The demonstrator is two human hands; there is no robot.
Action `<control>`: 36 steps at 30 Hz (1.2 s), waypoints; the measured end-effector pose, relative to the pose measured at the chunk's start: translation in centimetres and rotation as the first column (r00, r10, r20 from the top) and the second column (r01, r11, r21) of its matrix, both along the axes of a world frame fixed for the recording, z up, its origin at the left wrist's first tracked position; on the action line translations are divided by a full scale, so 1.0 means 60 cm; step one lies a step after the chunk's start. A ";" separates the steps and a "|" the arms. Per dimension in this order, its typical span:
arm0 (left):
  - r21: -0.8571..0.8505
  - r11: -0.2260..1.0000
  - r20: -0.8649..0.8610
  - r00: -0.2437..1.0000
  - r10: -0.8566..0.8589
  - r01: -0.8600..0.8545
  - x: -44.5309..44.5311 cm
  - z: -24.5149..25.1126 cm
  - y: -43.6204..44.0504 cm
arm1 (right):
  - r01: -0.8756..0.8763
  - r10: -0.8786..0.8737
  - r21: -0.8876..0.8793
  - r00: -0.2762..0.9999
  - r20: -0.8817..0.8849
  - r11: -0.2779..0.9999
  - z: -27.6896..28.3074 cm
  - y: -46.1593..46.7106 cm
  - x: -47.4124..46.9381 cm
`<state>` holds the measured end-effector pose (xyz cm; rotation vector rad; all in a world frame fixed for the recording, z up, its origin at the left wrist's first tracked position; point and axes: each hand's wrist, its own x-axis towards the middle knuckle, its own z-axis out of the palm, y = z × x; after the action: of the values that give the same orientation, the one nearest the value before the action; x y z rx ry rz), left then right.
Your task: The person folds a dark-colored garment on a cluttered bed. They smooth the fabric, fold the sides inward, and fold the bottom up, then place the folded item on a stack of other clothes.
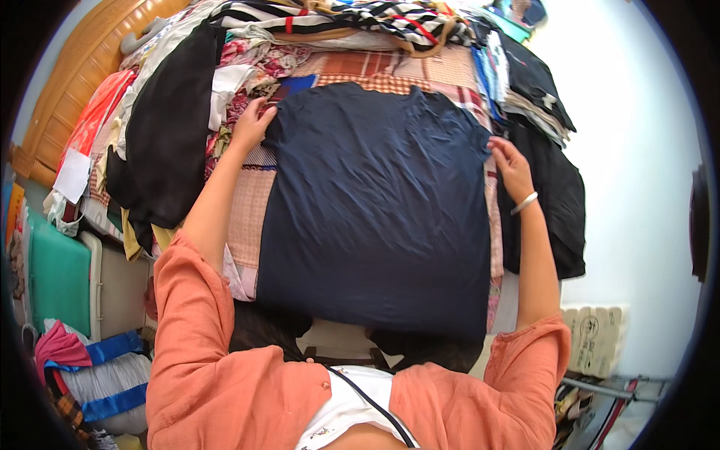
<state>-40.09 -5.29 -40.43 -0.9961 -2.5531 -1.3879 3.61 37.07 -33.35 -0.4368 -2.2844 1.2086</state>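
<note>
A navy T-shirt (377, 208) lies spread out before me, its neckline away from me and its hem near my lap. Wrinkles run across the chest and middle. My left hand (251, 126) is at the edge of the left-hand sleeve, thumb and fingers apart, with nothing visibly gripped. At the opposite sleeve, my right hand (512, 166) has its fingertips closed on the sleeve's edge. Under the shirt is a patchwork bed cover (251, 216) in pink, brown and checked pieces.
Black garments (166, 129) lie along the left side, with floral cloth (233, 112) beside them. A stack of folded clothes (534, 112) sits at the right by the white wall. Striped cloth (337, 22) is heaped at the back. A green-lidded bin (59, 275) stands lower left.
</note>
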 end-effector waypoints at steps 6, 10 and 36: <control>-0.233 0.965 -0.102 0.984 -0.148 0.121 -0.086 0.002 0.128 | 0.012 -0.070 0.452 0.991 0.112 0.892 -0.077 0.143 -0.237; -0.482 0.862 0.041 0.986 -0.159 0.159 -0.088 0.007 0.216 | 0.017 -0.164 0.509 0.955 0.245 0.861 -0.109 0.165 -0.298; -0.417 0.896 -0.688 0.698 -0.198 -0.156 -0.196 -0.070 0.263 | 0.089 -0.640 0.912 0.740 0.209 0.400 -0.141 0.236 -0.381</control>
<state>-51.84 10.51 -44.65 -1.2971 -2.2247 -0.2374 -19.25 51.24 -41.84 -0.9100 -2.6408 -0.4901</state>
